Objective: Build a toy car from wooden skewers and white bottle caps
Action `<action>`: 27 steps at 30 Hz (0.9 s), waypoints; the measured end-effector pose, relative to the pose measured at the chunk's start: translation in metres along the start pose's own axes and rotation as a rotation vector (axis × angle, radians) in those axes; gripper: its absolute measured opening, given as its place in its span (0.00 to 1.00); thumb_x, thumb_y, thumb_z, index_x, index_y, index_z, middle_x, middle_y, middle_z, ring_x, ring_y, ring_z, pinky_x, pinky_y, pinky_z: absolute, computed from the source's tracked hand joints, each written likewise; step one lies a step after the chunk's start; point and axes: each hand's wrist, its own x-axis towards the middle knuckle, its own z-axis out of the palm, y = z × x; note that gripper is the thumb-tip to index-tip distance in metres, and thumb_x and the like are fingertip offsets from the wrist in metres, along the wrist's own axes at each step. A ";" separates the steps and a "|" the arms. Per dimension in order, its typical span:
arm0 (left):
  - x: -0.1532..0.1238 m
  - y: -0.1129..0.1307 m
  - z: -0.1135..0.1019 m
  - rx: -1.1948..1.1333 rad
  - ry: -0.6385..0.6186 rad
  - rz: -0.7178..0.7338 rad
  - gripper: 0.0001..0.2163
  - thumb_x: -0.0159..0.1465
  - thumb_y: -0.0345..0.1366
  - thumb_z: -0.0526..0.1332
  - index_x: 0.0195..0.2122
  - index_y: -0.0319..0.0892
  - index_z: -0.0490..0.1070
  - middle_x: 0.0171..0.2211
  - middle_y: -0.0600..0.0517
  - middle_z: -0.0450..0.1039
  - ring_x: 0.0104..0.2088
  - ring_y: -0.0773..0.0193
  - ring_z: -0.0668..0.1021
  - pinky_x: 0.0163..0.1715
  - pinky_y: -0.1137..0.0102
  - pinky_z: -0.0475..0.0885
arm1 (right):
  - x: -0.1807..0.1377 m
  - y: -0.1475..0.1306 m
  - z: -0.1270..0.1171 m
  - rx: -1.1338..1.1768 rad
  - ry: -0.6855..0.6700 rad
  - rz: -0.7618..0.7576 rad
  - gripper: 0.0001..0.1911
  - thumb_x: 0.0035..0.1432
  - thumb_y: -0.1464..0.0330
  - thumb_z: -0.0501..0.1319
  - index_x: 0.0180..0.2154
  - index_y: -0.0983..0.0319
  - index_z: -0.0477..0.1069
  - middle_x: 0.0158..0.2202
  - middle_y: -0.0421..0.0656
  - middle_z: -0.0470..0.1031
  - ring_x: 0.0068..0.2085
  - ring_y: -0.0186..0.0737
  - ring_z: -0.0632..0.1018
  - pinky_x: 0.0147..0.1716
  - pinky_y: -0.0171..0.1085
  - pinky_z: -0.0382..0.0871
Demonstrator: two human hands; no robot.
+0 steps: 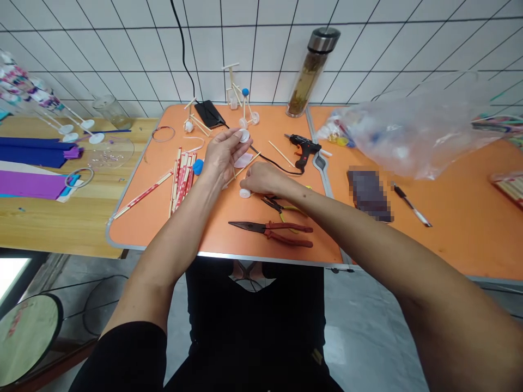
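My left hand (pixel 223 155) pinches a small white round cap (pixel 244 135) between thumb and fingers, raised over the orange table. My right hand (pixel 261 178) is closed and low at the tabletop, its fingertips pointing down and mostly hidden. Just below those fingers is another white cap (pixel 245 193); I cannot tell whether they touch it. A thin wooden stick (pixel 254 158) slants between the two hands, close to a pale piece of paper (pixel 244 160). Left of my left wrist are a blue lump (pixel 198 166) and a bundle of red-and-white wrapped chopsticks (pixel 183 177).
Long-nose pliers (pixel 265 227) lie in front, beside yellow-handled pliers (pixel 281 207). A black glue gun (pixel 303 149) with its cord rests right of my hands. Small stick models (pixel 246 109) stand behind. A tea bottle (pixel 312 71), plastic bag (pixel 417 130), pixelated dark object (pixel 370 193) and pen (pixel 411 204) are rightward.
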 end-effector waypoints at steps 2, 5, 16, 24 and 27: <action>0.001 0.002 -0.001 -0.016 -0.008 0.007 0.04 0.75 0.26 0.68 0.43 0.41 0.80 0.42 0.49 0.90 0.59 0.57 0.90 0.69 0.63 0.81 | -0.008 0.000 -0.002 0.007 0.024 -0.012 0.07 0.59 0.63 0.67 0.37 0.59 0.80 0.37 0.47 0.84 0.36 0.45 0.79 0.32 0.41 0.60; 0.004 0.004 -0.004 -0.066 -0.029 0.024 0.04 0.75 0.25 0.68 0.42 0.39 0.80 0.44 0.46 0.90 0.62 0.56 0.89 0.71 0.62 0.79 | -0.023 0.007 -0.004 0.081 0.167 -0.114 0.05 0.61 0.65 0.64 0.34 0.57 0.77 0.36 0.42 0.84 0.36 0.42 0.77 0.33 0.40 0.58; -0.001 0.004 0.002 -0.122 -0.021 -0.078 0.06 0.77 0.25 0.63 0.50 0.35 0.81 0.54 0.41 0.89 0.67 0.52 0.85 0.66 0.66 0.83 | -0.039 0.033 -0.005 0.353 0.608 -0.294 0.05 0.66 0.70 0.60 0.37 0.57 0.74 0.35 0.42 0.82 0.35 0.43 0.76 0.36 0.41 0.60; -0.011 -0.008 0.006 -0.023 -0.114 -0.090 0.05 0.75 0.26 0.66 0.44 0.37 0.83 0.55 0.43 0.89 0.68 0.53 0.85 0.68 0.67 0.81 | -0.038 0.042 -0.002 0.277 0.820 -0.352 0.12 0.74 0.68 0.58 0.46 0.60 0.80 0.43 0.48 0.85 0.46 0.49 0.82 0.46 0.44 0.68; -0.015 -0.012 0.007 -0.001 -0.150 -0.070 0.05 0.75 0.26 0.67 0.44 0.39 0.83 0.53 0.45 0.90 0.66 0.56 0.86 0.68 0.67 0.81 | -0.038 0.042 -0.001 0.202 0.831 -0.311 0.12 0.76 0.68 0.57 0.49 0.60 0.81 0.48 0.50 0.86 0.50 0.52 0.82 0.50 0.46 0.69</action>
